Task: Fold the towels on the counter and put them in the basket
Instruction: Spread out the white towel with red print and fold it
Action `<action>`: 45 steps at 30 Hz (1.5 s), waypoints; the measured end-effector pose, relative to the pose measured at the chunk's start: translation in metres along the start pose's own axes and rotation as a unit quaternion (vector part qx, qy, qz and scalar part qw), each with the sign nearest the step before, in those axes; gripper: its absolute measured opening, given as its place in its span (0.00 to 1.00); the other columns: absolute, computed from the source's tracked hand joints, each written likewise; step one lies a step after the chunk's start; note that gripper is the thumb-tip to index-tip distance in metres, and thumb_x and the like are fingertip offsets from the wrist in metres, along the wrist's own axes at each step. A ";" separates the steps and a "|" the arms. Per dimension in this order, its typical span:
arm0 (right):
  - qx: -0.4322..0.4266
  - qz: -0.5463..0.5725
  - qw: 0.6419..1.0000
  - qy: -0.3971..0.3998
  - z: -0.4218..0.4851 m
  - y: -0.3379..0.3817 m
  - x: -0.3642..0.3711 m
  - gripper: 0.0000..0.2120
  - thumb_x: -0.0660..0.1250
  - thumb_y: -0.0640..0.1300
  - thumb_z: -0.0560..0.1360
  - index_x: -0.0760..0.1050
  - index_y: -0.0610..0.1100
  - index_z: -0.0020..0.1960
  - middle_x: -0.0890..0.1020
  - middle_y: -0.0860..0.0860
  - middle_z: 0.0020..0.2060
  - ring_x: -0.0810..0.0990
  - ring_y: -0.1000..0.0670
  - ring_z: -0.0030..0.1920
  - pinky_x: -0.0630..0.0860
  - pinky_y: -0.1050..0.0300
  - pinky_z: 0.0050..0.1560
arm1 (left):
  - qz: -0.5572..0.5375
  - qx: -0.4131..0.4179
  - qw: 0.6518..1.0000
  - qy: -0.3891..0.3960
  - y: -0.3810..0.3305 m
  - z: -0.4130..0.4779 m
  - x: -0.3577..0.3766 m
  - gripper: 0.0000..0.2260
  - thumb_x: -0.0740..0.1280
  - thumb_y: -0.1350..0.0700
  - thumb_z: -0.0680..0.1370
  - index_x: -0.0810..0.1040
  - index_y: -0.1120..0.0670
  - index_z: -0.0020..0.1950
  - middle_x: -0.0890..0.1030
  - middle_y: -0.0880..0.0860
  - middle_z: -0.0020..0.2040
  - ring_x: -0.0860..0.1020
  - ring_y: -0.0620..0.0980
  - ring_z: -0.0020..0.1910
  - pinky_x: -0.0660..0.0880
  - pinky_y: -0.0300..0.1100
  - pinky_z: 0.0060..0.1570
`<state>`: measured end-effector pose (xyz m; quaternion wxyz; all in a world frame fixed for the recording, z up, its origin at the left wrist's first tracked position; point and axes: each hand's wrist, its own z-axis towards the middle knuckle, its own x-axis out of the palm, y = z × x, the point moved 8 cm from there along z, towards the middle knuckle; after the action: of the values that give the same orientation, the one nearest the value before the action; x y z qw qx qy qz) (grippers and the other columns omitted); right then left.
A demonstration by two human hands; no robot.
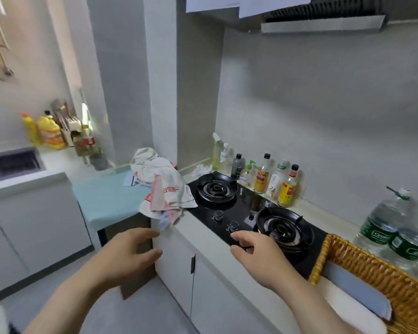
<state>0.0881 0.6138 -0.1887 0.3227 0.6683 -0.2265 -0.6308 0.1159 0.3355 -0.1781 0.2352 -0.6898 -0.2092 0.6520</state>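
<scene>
A crumpled heap of white towels with red print lies on the counter's corner, left of the stove, with one end hanging over the edge. A light blue towel is spread flat to its left. The wicker basket stands at the lower right and holds folded pale cloth. My left hand hovers below the hanging towel end, fingers apart, holding nothing. My right hand is open above the stove's front edge.
A black two-burner gas stove with knobs fills the counter's middle. Sauce and oil bottles line the wall behind it. Large water bottles stand behind the basket. A sink and detergent bottles are at left.
</scene>
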 end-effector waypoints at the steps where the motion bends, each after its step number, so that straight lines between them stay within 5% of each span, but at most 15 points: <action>1: -0.005 0.005 1.000 0.005 0.001 0.012 0.011 0.17 0.66 0.51 0.76 0.76 0.54 0.64 0.78 0.60 0.58 0.75 0.61 0.58 0.72 0.62 0.61 | -0.001 -0.004 1.000 -0.009 0.009 -0.009 -0.011 0.18 0.67 0.43 0.75 0.72 0.40 0.65 0.72 0.35 0.62 0.72 0.38 0.60 0.70 0.38 0.63; 11: -0.039 0.020 0.998 0.051 0.037 0.092 0.082 0.16 0.65 0.50 0.76 0.76 0.55 0.63 0.78 0.60 0.58 0.76 0.60 0.57 0.73 0.61 0.59 | 0.018 -0.044 0.997 -0.068 0.086 -0.025 -0.098 0.15 0.66 0.45 0.77 0.74 0.42 0.64 0.76 0.42 0.64 0.73 0.40 0.58 0.71 0.38 0.61; 17: -0.047 0.049 0.996 0.055 0.102 0.107 0.110 0.13 0.66 0.49 0.76 0.72 0.68 0.42 0.79 0.64 0.50 0.77 0.63 0.53 0.72 0.66 0.50 | 0.002 -0.045 0.995 -0.084 0.120 0.030 -0.119 0.17 0.66 0.48 0.78 0.75 0.47 0.66 0.76 0.42 0.62 0.74 0.39 0.57 0.70 0.36 0.59; 25: 0.004 0.095 0.994 0.057 0.249 0.077 0.164 0.11 0.67 0.43 0.76 0.75 0.61 0.49 0.81 0.61 0.48 0.78 0.64 0.49 0.74 0.73 0.42 | 0.000 -0.050 0.998 -0.034 0.176 0.180 -0.111 0.16 0.64 0.47 0.78 0.74 0.46 0.65 0.75 0.41 0.62 0.73 0.39 0.59 0.71 0.38 0.63; 29: 0.042 0.105 0.991 0.069 0.316 0.059 0.193 0.12 0.66 0.44 0.77 0.76 0.58 0.56 0.80 0.59 0.52 0.78 0.63 0.51 0.75 0.71 0.42 | -0.004 -0.059 0.998 0.008 0.207 0.249 -0.101 0.11 0.64 0.46 0.78 0.73 0.39 0.60 0.76 0.40 0.63 0.73 0.37 0.60 0.72 0.40 0.64; 34: 0.083 0.091 0.989 0.087 0.383 0.042 0.218 0.15 0.65 0.46 0.76 0.75 0.54 0.62 0.78 0.59 0.57 0.77 0.58 0.58 0.74 0.61 0.59 | -0.029 -0.061 0.997 0.040 0.231 0.317 -0.091 0.10 0.63 0.47 0.79 0.73 0.40 0.60 0.75 0.38 0.60 0.74 0.37 0.59 0.71 0.36 0.63; 36: 0.095 0.091 0.987 0.092 0.404 0.039 0.225 0.16 0.65 0.46 0.76 0.75 0.53 0.63 0.78 0.59 0.57 0.77 0.59 0.57 0.75 0.64 0.56 | -0.035 -0.057 0.996 0.051 0.239 0.342 -0.089 0.08 0.63 0.47 0.79 0.71 0.38 0.57 0.75 0.37 0.60 0.74 0.37 0.59 0.71 0.35 0.62; 39: 0.108 0.103 0.985 0.088 0.429 0.033 0.231 0.12 0.65 0.44 0.76 0.74 0.58 0.56 0.78 0.57 0.56 0.78 0.60 0.51 0.73 0.70 0.45 | -0.045 -0.051 0.995 0.068 0.251 0.379 -0.086 0.08 0.64 0.48 0.78 0.72 0.38 0.56 0.76 0.38 0.60 0.75 0.38 0.59 0.72 0.36 0.62; 45: 0.133 0.063 0.987 0.070 0.483 0.021 0.244 0.12 0.66 0.46 0.75 0.71 0.65 0.46 0.78 0.64 0.49 0.78 0.60 0.53 0.73 0.67 0.55 | -0.050 -0.003 0.993 0.103 0.262 0.477 -0.079 0.08 0.64 0.50 0.78 0.73 0.40 0.56 0.77 0.40 0.59 0.75 0.38 0.57 0.71 0.34 0.59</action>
<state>-0.3623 0.3555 -0.3419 0.2854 0.7318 -0.3271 -0.5253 -0.3699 0.1025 -0.2901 0.2854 -0.7426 -0.2203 0.5644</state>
